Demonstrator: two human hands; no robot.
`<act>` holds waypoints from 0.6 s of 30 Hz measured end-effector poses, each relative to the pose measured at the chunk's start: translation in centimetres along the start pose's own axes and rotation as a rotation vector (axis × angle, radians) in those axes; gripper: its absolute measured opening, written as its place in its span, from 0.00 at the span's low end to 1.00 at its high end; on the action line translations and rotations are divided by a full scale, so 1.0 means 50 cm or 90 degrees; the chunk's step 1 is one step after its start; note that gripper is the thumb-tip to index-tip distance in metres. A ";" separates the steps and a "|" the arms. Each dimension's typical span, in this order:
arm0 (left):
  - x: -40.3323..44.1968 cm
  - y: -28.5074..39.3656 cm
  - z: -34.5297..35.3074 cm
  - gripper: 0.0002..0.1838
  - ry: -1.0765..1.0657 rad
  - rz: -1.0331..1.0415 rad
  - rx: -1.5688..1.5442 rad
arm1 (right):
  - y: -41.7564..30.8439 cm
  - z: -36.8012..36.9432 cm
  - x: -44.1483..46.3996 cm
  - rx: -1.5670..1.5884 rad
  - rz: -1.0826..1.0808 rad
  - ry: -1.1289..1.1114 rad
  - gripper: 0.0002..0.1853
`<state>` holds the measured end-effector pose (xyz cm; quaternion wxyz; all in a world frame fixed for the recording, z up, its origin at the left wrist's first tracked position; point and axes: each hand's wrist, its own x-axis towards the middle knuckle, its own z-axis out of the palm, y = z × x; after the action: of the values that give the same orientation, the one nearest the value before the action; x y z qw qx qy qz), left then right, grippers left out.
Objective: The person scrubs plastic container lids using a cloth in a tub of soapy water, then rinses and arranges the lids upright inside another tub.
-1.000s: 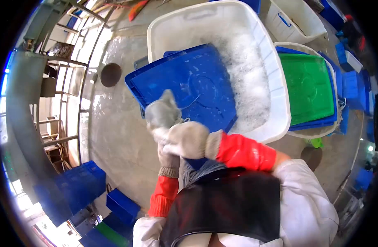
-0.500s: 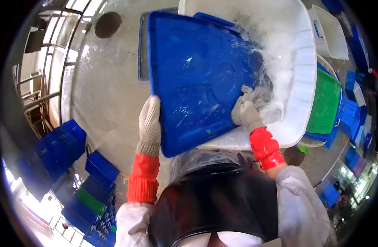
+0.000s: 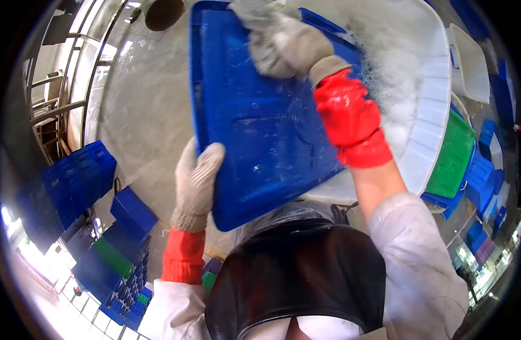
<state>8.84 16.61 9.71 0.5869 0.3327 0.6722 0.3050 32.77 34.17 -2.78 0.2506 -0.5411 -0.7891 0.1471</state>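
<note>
A wet blue plastic lid is tilted in front of me, its right part over a white tub. My left hand, in a knit glove with a red cuff, grips the lid's left edge with the thumb on its face. Near the lid's top edge, my right hand, gloved the same way, presses a wet grey rag against the surface. The rag is partly hidden and blurred. White suds and water fill the tub behind the lid.
On the right are a white bin and a green lid among blue crates. Blue boxes stand on the wet floor at left. A round dark object lies at the upper left, near a metal-framed structure.
My right hand has come up from the suds at the lid's lower right to its top, carrying the rag. The left hand still grips the edge; the lid has shifted slightly left.
</note>
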 end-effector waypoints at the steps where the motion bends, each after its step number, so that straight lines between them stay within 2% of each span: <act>1: -0.019 0.010 -0.017 0.25 0.030 0.015 -0.015 | 0.048 0.001 0.003 0.224 0.136 -0.038 0.21; 2: -0.034 0.017 -0.029 0.22 0.058 0.033 -0.033 | 0.118 0.029 -0.028 0.188 0.145 -0.031 0.22; 4: -0.072 0.033 -0.053 0.19 0.097 0.087 0.067 | 0.117 -0.005 -0.106 0.214 0.189 -0.048 0.25; 5: -0.086 0.029 -0.070 0.20 0.105 0.096 0.069 | 0.150 0.014 -0.150 0.165 0.330 -0.131 0.26; 8: -0.128 0.029 -0.113 0.25 0.167 0.099 0.091 | 0.157 0.045 -0.325 -0.106 0.150 -0.263 0.15; 9: -0.134 0.026 -0.107 0.21 0.225 0.131 0.058 | 0.170 0.058 -0.380 -0.220 0.065 -0.453 0.14; 10: -0.144 0.035 -0.104 0.22 0.229 0.158 0.032 | 0.180 0.065 -0.454 -0.067 0.119 -0.385 0.14; 12: -0.163 0.048 -0.095 0.24 0.269 0.203 -0.028 | 0.127 0.019 -0.544 -0.048 0.295 -0.498 0.23; 13: -0.165 0.065 -0.110 0.26 0.204 0.228 0.022 | 0.099 -0.010 -0.573 -0.042 0.254 -0.523 0.27; 14: -0.170 0.086 -0.117 0.34 0.197 0.251 0.127 | 0.076 -0.043 -0.589 -0.041 0.249 -0.521 0.29; 15: -0.168 0.120 -0.101 0.33 0.127 0.292 0.145 | 0.054 -0.077 -0.605 -0.040 0.244 -0.518 0.31; 16: -0.170 0.155 -0.077 0.32 0.057 0.332 0.164 | 0.033 -0.105 -0.614 0.041 0.316 -0.420 0.28; 17: -0.180 0.185 -0.023 0.32 0.053 0.408 0.216 | 0.021 -0.127 -0.636 0.121 0.382 -0.314 0.26; 18: -0.187 0.209 0.014 0.33 0.059 0.457 0.256 | 0.031 -0.105 -0.683 0.119 0.409 -0.275 0.26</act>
<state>11.29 15.29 23.49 0.3358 0.6399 0.5854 0.3675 46.77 2.87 -7.26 0.0681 -0.6917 -0.5977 0.3997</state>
